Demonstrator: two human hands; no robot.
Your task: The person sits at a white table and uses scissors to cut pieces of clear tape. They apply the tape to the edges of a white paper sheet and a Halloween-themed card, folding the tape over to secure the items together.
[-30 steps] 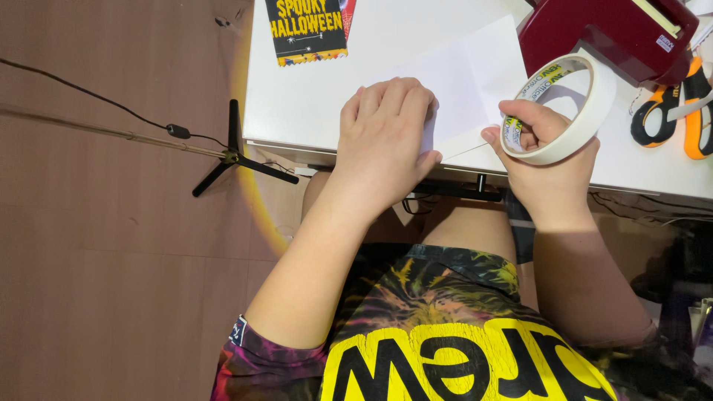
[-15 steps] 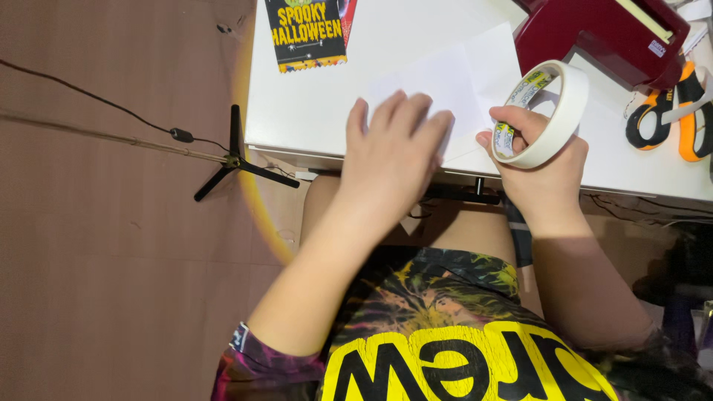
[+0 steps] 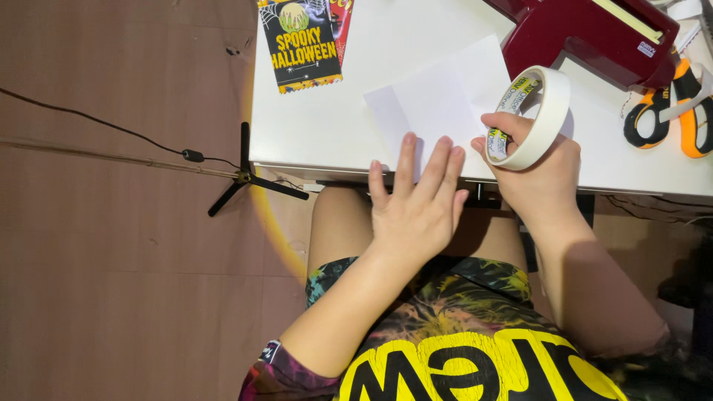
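Here, we see the right hand [image 3: 538, 174], right of centre in the frame, clamped on a roll of cream masking tape [image 3: 531, 115], fingers hooked through its core, holding it over the edge of the white table [image 3: 327, 122]. The left hand [image 3: 416, 204] lies open, fingers spread, its fingertips [image 3: 408, 141] resting on the near edge of a folded white sheet of paper [image 3: 438, 100]. At the upper right sit a dark red plastic tape dispenser [image 3: 594, 33] and orange-handled scissors [image 3: 672, 111]; at the upper left lies a black printed packet [image 3: 304, 41].
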